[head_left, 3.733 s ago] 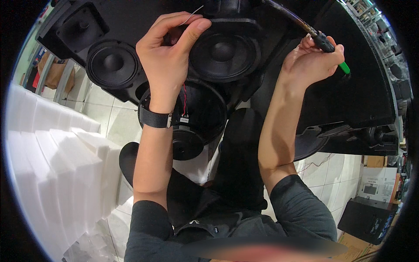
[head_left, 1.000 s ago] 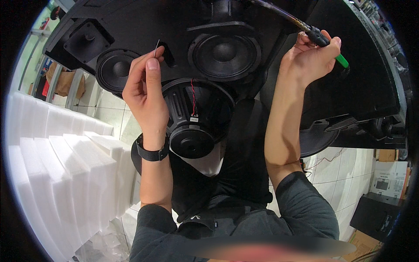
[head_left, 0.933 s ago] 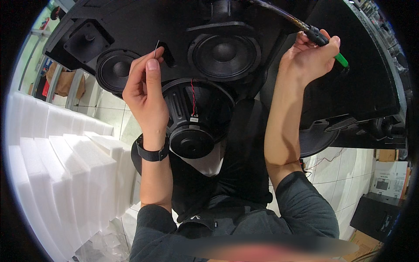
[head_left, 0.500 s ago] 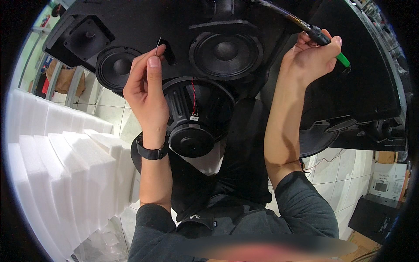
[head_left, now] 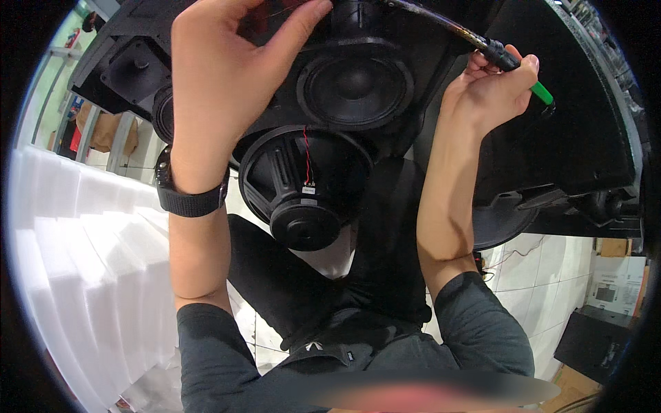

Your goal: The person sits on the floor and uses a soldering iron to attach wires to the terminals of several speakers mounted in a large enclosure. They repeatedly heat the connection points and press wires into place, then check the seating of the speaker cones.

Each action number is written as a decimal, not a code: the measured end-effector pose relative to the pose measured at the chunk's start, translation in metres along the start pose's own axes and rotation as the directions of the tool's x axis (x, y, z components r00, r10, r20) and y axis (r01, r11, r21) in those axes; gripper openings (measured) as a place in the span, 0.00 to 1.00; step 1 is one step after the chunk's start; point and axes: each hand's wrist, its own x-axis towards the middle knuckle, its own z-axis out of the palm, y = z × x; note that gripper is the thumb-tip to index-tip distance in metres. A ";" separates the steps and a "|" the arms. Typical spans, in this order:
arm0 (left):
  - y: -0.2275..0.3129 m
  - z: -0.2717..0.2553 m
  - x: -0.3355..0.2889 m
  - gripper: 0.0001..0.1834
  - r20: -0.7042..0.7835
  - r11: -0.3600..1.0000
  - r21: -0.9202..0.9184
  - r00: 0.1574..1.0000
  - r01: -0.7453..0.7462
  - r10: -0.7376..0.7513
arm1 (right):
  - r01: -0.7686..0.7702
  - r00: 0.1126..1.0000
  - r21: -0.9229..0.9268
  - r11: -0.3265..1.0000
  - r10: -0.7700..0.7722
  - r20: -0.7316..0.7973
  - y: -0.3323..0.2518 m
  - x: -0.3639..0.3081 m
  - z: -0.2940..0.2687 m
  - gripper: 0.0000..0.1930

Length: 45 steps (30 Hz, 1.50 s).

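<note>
Green-ended soldering iron (head_left: 496, 52) is gripped by the right hand (head_left: 490, 88), its long axis slanted forward-left toward the left hand (head_left: 220, 76), where thin wire (head_left: 290, 9) is glimpsed; whether pinched cannot be told.

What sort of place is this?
Probably a speaker workshop or assembly area: a large speaker driver with its back exposed, a green-ended handheld tool in the right hand, and white foam-like slabs stacked at left.
</note>
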 end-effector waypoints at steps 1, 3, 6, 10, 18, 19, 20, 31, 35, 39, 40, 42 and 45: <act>0.005 0.005 0.003 0.04 -0.005 1.000 0.015 1.000 -0.026 0.027 | 0.011 1.000 0.000 1.000 -0.011 0.012 0.000 0.000 0.000 0.20; 0.014 0.011 0.007 0.03 -0.011 0.989 0.135 0.998 -0.053 0.055 | 0.007 1.000 0.009 1.000 -0.007 -0.014 0.001 -0.001 0.001 0.20; 0.021 0.013 0.007 0.04 -0.005 0.957 0.285 0.998 -0.052 0.055 | -0.009 0.999 0.017 1.000 0.010 -0.039 0.001 -0.001 0.003 0.21; 0.019 0.016 0.005 0.04 -0.025 0.927 0.361 0.993 -0.101 0.118 | -0.022 1.000 -0.073 0.997 0.023 0.013 -0.005 -0.004 0.002 0.20; 0.020 0.010 0.012 0.03 -0.038 0.983 0.183 0.999 0.009 -0.002 | 0.051 0.999 -0.047 0.998 -0.052 -0.008 -0.007 0.002 0.009 0.23; 0.023 0.006 0.011 0.03 -0.005 0.978 0.199 0.998 0.067 -0.068 | 0.059 0.998 -0.045 0.997 -0.059 0.002 -0.007 0.003 0.010 0.22; 0.024 0.006 0.012 0.03 0.004 0.975 0.208 0.996 0.083 -0.086 | 0.058 0.998 -0.050 0.997 -0.058 0.002 -0.007 0.004 0.011 0.22; 0.016 0.014 0.011 0.04 -0.057 0.975 0.221 0.998 -0.020 0.034 | 0.053 0.999 -0.065 0.996 -0.052 0.014 -0.009 0.009 0.013 0.22; 0.016 0.017 0.009 0.04 -0.074 0.965 0.262 0.996 -0.019 0.040 | 0.042 0.999 -0.062 0.997 -0.042 0.002 -0.009 0.009 0.013 0.22; 0.018 0.019 0.010 0.05 -0.088 0.958 0.288 0.996 0.005 0.021 | 0.040 0.999 -0.059 0.997 -0.039 0.017 -0.008 0.009 0.012 0.21; 0.018 0.018 0.011 0.05 -0.087 0.968 0.250 0.995 -0.020 0.043 | 0.033 0.999 -0.056 0.998 -0.032 0.011 -0.008 0.009 0.012 0.21; 0.020 0.017 0.011 0.05 -0.078 0.969 0.245 0.995 -0.042 0.063 | 0.051 0.998 -0.054 0.997 -0.050 0.033 -0.007 0.010 0.011 0.21; 0.024 0.016 0.007 0.05 -0.075 0.959 0.281 0.996 -0.034 0.057 | 0.059 0.998 -0.058 0.997 -0.057 0.037 -0.006 0.010 0.010 0.22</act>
